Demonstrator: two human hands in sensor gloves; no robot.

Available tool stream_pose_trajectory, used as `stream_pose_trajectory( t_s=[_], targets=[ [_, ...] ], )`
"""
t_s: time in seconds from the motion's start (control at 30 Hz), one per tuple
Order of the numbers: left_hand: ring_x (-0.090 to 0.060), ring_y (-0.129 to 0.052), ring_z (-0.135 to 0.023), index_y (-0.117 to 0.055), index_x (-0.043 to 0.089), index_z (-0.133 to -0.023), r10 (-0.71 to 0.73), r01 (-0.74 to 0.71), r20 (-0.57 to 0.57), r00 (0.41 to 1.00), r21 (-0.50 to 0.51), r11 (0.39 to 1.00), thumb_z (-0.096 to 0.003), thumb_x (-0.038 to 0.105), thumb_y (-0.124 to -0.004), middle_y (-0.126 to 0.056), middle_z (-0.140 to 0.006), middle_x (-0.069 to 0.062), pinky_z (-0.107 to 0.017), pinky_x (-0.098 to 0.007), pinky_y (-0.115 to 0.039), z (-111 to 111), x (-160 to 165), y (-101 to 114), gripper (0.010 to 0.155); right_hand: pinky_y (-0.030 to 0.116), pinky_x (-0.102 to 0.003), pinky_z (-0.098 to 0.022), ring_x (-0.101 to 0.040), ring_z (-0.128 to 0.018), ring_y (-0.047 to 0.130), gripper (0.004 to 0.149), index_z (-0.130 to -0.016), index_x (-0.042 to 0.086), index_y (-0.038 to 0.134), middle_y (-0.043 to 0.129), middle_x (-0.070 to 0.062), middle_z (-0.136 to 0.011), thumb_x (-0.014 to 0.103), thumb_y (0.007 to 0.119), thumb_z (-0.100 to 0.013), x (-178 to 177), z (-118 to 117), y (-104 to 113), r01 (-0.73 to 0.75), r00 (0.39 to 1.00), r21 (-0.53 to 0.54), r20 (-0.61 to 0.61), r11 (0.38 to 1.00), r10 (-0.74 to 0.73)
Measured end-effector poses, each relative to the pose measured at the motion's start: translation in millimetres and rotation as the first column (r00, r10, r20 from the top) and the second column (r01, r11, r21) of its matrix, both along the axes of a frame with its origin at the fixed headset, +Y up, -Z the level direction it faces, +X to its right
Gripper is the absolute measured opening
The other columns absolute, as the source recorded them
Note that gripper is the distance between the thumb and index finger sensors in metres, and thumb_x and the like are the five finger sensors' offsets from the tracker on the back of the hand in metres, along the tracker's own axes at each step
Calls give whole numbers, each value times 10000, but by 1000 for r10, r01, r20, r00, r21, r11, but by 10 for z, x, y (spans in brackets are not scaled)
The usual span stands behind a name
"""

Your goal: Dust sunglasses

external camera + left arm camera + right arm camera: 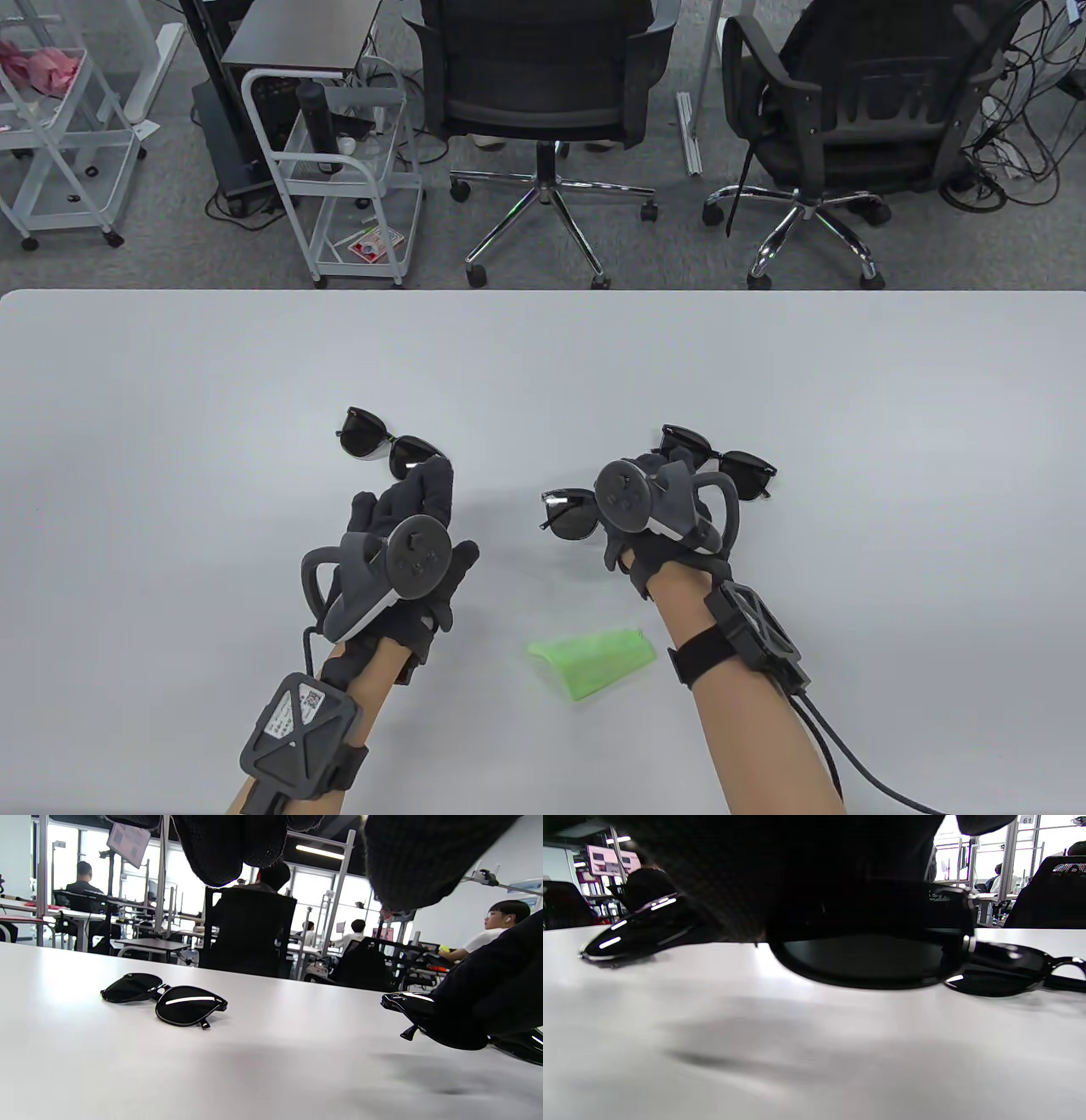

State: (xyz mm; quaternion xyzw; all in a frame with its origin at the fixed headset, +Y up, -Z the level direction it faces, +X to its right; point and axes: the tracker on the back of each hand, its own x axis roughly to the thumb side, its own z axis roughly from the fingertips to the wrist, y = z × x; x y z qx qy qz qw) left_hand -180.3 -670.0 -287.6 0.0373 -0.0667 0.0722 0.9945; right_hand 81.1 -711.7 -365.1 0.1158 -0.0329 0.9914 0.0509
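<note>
— Black-lensed sunglasses point(386, 441) lie flat left of the table's point(170, 407) middle; why is the left hand point(399, 552) just short of them?
— It looks like a reach; the fingers hang loose and hold nothing.
— And the right hand point(653, 509)?
— It grips a second pair point(570, 515), lifted clear, probably for wiping. A third pair point(730, 467) lies just beyond, and a green cloth point(594, 660) waits near the front edge.
— What do the wrist views add?
— The left one shows a clear gap between fingertips and glasses; the right one shows the held lens off the table.
</note>
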Motion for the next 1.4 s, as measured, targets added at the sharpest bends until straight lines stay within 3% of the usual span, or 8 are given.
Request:
stream_pose_trajectory(
  t_s=[0.27,0.47,0.63,0.77,0.9,0.97,1.07,1.4],
  targets=[
    [-283,-699,-1045,-379,295,-1092,-28,27,-8,1000,-82,996,-338,627,-812,-516,-1141,28,-752,-591,-494,-79,-1,-144,931,537,-687,-637,-421,-866,839,423,-760,210,967,925,-94,-903,365,967,-367,-65,-124,-304,-95,996,-100,-14,990,94],
    [-294,-688,-1050,-383,294,-1093,-66,63,-22,998,-136,989,-333,644,-808,-521,-1141,25,-750,-596,-484,-120,-30,-235,939,519,-695,-634,-444,-871,814,459,-789,179,947,906,-116,-918,366,960,-370,-59,-111,-302,-73,997,-126,-1,989,74],
    [-294,-681,-1054,-383,296,-1093,-75,70,-22,997,-150,986,-331,648,-807,-519,-1143,24,-750,-596,-483,-122,-34,-261,940,473,-707,-635,-464,-917,742,572,-893,153,857,818,-144,-994,369,957,-372,74,-79,-68,20,1000,-146,-14,989,-22],
    [-299,-661,-1066,-379,298,-1093,-83,77,-25,996,-173,982,-331,651,-804,-503,-1150,21,-751,-596,-473,-138,-45,-293,941,478,-706,-636,-482,-913,736,606,-941,124,796,797,-162,-1007,363,923,-399,505,-37,180,98,992,-37,80,994,-95],
    [-305,-644,-1075,-380,296,-1093,-73,66,-33,997,-175,982,-333,652,-803,-496,-1155,19,-752,-594,-467,-145,-60,-291,940,477,-711,-627,-499,-924,712,636,-973,89,745,756,-193,-1029,376,887,-423,995,-37,194,122,973,-8,199,992,-118],
    [-309,-640,-1075,-380,296,-1093,-70,63,-32,997,-178,982,-333,652,-803,-494,-1155,16,-751,-595,-464,-149,-59,-295,940,455,-722,-622,-526,-922,686,636,-972,69,748,743,-220,-1029,362,888,-426,1152,-65,159,180,953,-14,251,983,-171],
    [-309,-637,-1077,-381,296,-1093,-72,68,-20,997,-166,984,-332,654,-802,-493,-1156,17,-751,-595,-462,-151,-44,-268,941,456,-721,-616,-540,-924,662,680,-978,54,732,720,-235,-1036,438,866,-434,1277,-168,22,110,947,-78,311,991,-81],
    [-312,-630,-1079,-383,296,-1094,-77,77,10,997,-182,980,-331,654,-803,-491,-1157,17,-751,-599,-457,-145,24,-313,941,381,-723,-626,-546,-971,524,700,-1025,108,643,573,-238,-1095,421,856,-436,1164,-433,-371,-26,950,-210,300,977,89]
  ],
)
